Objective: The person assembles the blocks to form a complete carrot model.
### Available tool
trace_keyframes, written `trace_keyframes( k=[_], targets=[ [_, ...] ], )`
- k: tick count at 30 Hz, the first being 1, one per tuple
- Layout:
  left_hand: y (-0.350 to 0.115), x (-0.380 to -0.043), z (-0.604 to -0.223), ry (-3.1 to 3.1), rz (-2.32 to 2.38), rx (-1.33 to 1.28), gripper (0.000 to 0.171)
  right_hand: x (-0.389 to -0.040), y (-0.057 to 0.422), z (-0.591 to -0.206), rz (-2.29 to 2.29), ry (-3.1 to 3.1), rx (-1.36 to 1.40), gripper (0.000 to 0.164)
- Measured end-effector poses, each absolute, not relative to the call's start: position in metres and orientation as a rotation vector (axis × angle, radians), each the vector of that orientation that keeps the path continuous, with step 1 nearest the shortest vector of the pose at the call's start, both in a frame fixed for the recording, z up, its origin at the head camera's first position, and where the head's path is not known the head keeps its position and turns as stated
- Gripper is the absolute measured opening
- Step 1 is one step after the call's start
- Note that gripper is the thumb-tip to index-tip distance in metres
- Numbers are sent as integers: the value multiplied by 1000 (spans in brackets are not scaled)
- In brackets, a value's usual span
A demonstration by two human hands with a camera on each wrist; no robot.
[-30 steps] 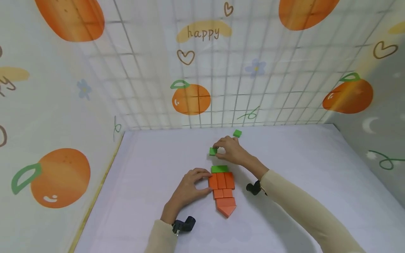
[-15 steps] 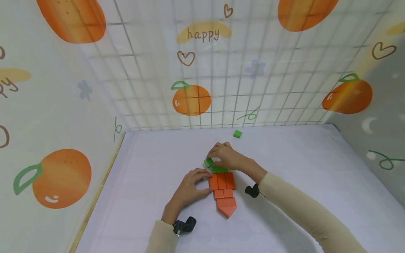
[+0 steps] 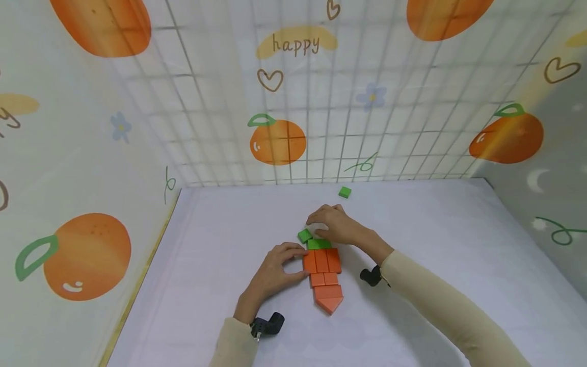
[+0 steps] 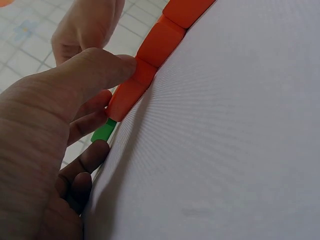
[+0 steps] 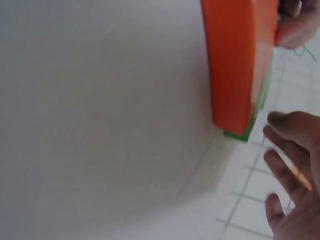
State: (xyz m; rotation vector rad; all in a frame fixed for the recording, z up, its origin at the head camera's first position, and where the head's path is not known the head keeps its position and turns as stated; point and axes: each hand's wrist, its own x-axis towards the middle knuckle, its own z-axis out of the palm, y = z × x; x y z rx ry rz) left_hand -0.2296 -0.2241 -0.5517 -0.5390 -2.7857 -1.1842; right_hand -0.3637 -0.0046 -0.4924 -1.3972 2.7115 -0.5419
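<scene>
My left hand (image 3: 271,271) bends round the left side of an orange rectangular block (image 3: 309,262), fingertips at its far corner and thumb at its near corner. That block belongs to a flat figure of orange blocks, with small squares (image 3: 317,280) below it and a triangular block (image 3: 329,305) at the near end. A green rectangular block (image 3: 319,244) lies against the far side. At that block's far left corner sits a tilted green square block (image 3: 304,235). My right hand (image 3: 337,225) hovers just right of this square; the right wrist view shows its fingers (image 5: 285,170) spread, holding nothing.
Another green square block (image 3: 345,192) lies at the back of the white table (image 3: 220,229). Patterned cloth walls (image 3: 206,102) with printed oranges stand at the back and both sides. Each wrist wears a small black camera (image 3: 268,324).
My right hand carried the green square block nearer to the figure, set it at the green rectangle's far left corner and let go, drawing back slightly right. My left hand stayed put.
</scene>
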Motion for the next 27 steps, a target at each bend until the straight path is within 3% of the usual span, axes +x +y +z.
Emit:
trace_keyframes(
  k=[13,19,27],
  targets=[
    [-223,-227,-554,-2806,-1175,-504,47,-422,40,-498,-619,3116,-729,44],
    [-224,-225,-556,-2794,-1183,-511,48,-441,47,-505,-534,3091,-557,51],
    [-224,-229,-554,-2775,-1164,-544,47,-453,48,-505,-553,3116,-538,36]
  ],
)
